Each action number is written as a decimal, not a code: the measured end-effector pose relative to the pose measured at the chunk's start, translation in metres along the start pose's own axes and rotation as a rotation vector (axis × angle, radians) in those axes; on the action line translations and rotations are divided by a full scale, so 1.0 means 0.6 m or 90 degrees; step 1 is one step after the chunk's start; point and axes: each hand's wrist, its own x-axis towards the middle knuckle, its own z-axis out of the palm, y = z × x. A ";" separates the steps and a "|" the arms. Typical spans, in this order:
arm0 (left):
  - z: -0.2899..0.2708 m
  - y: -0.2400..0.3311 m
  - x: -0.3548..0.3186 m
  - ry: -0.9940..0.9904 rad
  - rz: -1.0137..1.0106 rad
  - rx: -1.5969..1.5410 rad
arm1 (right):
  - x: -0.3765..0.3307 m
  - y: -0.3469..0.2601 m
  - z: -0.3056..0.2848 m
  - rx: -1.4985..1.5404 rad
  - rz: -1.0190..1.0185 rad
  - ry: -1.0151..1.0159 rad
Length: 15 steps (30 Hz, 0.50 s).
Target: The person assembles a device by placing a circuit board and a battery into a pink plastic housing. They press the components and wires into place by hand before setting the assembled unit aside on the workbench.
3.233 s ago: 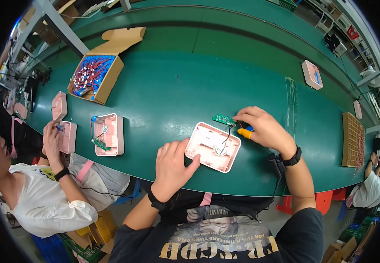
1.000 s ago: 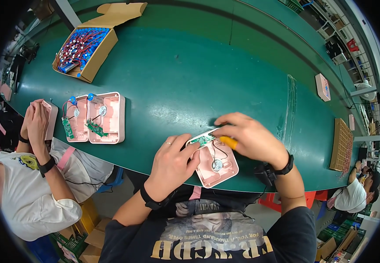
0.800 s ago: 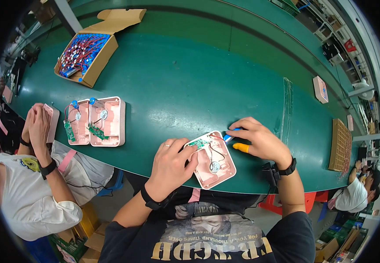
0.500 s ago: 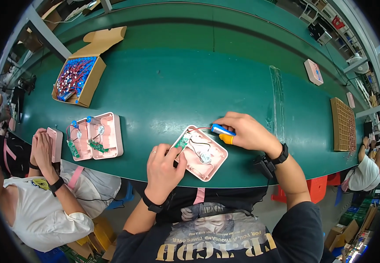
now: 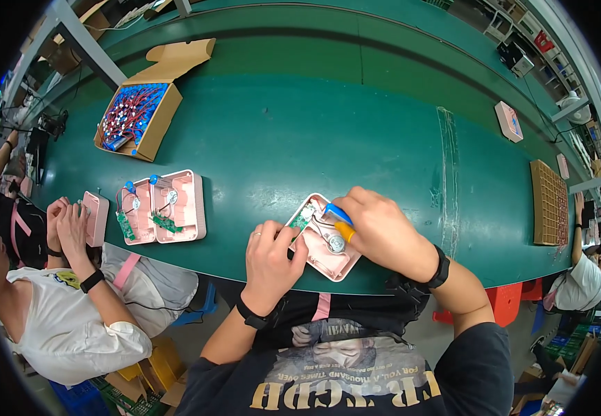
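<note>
Head view: pink shell (image 5: 324, 243) lies open-side up at the near edge of the green bench (image 5: 356, 132), right in front of the person. Left hand (image 5: 270, 260) rests on the shell's near-left corner, fingers curled down on it, pinning it flat. Right hand (image 5: 383, 232) is closed around a tool (image 5: 340, 222) with a blue and yellow grip, tip pointed into the shell beside a small round part (image 5: 336, 243). A green board (image 5: 302, 217) sits at the shell's far-left end, wires running across the inside.

Progress, as a judgement: board and round part look seated in the shell; the tool work at the wires is mid-way, probably soldering or fastening, too small to tell which. No back cover on it yet.

Left of it, two more shells (image 5: 164, 206) lie open with boards and blue parts inside, not closed either. A box (image 5: 134, 121) of wired parts stands further back. A co-worker's hands (image 5: 68, 222) hold another pink shell at far left.
</note>
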 end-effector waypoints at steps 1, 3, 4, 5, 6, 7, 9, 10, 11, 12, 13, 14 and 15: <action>0.000 0.000 0.000 0.001 0.001 -0.002 | 0.000 -0.006 -0.002 -0.004 0.003 -0.025; 0.001 0.001 0.000 0.001 0.000 -0.011 | -0.003 -0.010 -0.002 -0.009 0.007 -0.052; 0.001 0.002 0.000 0.002 -0.001 -0.017 | -0.005 -0.009 -0.002 -0.012 0.012 -0.050; 0.000 0.003 0.000 0.002 -0.003 -0.022 | -0.006 -0.008 -0.002 -0.015 0.017 -0.048; 0.000 0.003 0.000 0.003 -0.005 -0.023 | -0.008 -0.007 -0.001 -0.018 0.022 -0.046; 0.000 0.003 0.000 0.001 -0.006 -0.023 | -0.009 -0.008 0.000 -0.019 0.022 -0.048; -0.001 0.003 0.000 -0.002 -0.008 -0.023 | -0.009 -0.011 0.004 -0.046 0.026 -0.077; 0.000 0.003 0.001 -0.002 -0.009 -0.025 | -0.010 -0.011 0.006 -0.060 0.028 -0.092; 0.002 0.002 0.002 -0.002 -0.007 -0.027 | -0.011 -0.010 0.007 -0.060 0.029 -0.094; 0.003 0.002 0.003 -0.002 -0.006 -0.029 | -0.012 -0.007 0.010 -0.073 0.020 -0.090; 0.005 0.002 0.003 -0.001 -0.005 -0.032 | -0.014 -0.004 0.012 -0.085 0.011 -0.087; 0.004 0.001 0.003 0.000 -0.006 -0.031 | -0.014 -0.004 0.012 -0.097 -0.001 -0.082; 0.003 0.000 0.003 0.002 -0.002 -0.026 | -0.014 -0.003 0.011 -0.097 -0.002 -0.084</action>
